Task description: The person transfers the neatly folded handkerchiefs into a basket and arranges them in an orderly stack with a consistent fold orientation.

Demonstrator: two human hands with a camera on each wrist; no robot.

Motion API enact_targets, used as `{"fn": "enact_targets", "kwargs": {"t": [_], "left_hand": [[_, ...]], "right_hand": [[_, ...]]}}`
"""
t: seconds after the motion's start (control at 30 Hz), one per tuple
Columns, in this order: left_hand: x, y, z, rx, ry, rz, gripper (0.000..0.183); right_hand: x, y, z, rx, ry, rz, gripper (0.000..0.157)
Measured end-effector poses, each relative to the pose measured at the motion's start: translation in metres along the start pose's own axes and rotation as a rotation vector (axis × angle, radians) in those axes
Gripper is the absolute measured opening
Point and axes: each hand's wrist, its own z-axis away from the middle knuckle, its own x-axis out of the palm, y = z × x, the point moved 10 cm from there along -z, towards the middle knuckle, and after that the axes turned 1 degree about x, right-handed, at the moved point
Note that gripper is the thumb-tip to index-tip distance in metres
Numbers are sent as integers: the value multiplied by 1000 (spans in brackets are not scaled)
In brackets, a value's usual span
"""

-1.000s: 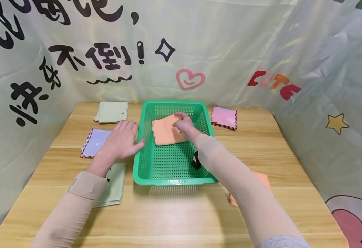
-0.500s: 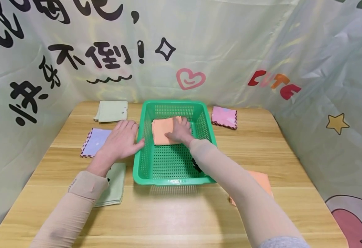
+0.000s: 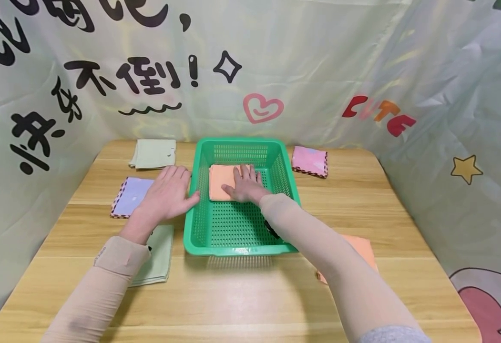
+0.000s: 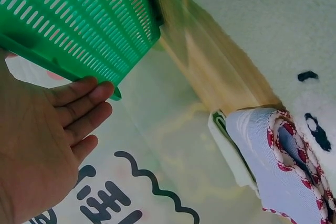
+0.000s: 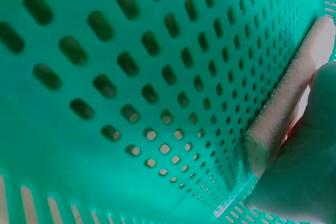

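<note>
A folded orange towel [image 3: 219, 183] lies flat inside the green basket [image 3: 241, 251], towards its back left. My right hand [image 3: 247, 186] rests on the towel's right part, fingers spread and straight. The right wrist view shows the towel's fuzzy edge [image 5: 283, 103] on the perforated basket floor, with part of the hand [image 5: 304, 156] over it. My left hand [image 3: 166, 193] is at the basket's left rim, its thumb reaching over the edge. From the left wrist, the extended fingers [image 4: 86, 111] meet the rim below the slotted wall [image 4: 79, 24].
Left of the basket lie a pale green folded towel [image 3: 156, 155], a blue one with checked trim [image 3: 131, 193] and another green one [image 3: 160, 257]. On the right are a pink towel [image 3: 310, 161] and an orange one [image 3: 362, 247], partly behind my forearm. Printed fabric [image 3: 319, 57] encloses the table [image 3: 241, 305].
My right hand has moved from the orange towel's back right edge down onto its top, fingers spreading out. The towel now lies flatter and squarer. My left hand stays at the rim.
</note>
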Motion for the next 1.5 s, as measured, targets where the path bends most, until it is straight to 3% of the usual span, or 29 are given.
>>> {"fn": "enact_targets", "kwargs": {"t": [0.1,0.23,0.53,0.73,0.93,1.1,1.37,1.5], "left_hand": [[-1,0,-1,1,4,1,55],[0,1,-1,2,-2,-2,56],[1,0,0,-5,-11,-4,57],[-3,1,0,5,6,-10,55],[-1,2,0,9,-21,-22,60],[2,2,2,5,-32,-23,64],[3,3,4,6,-37,-25,64],[1,5,2,16,-26,-38,62]], "right_hand": [[-2,0,-2,-8,7,-14,86],[-20,-10,8,-37,61,-51,81],[-87,-31,34,-158,208,-102,75],[-138,-20,58,-243,316,-171,81],[-176,22,88,-345,471,-277,78],[-192,68,105,-337,583,-342,74],[-195,149,116,-270,700,-474,69],[-190,185,112,-226,709,-466,67]]}}
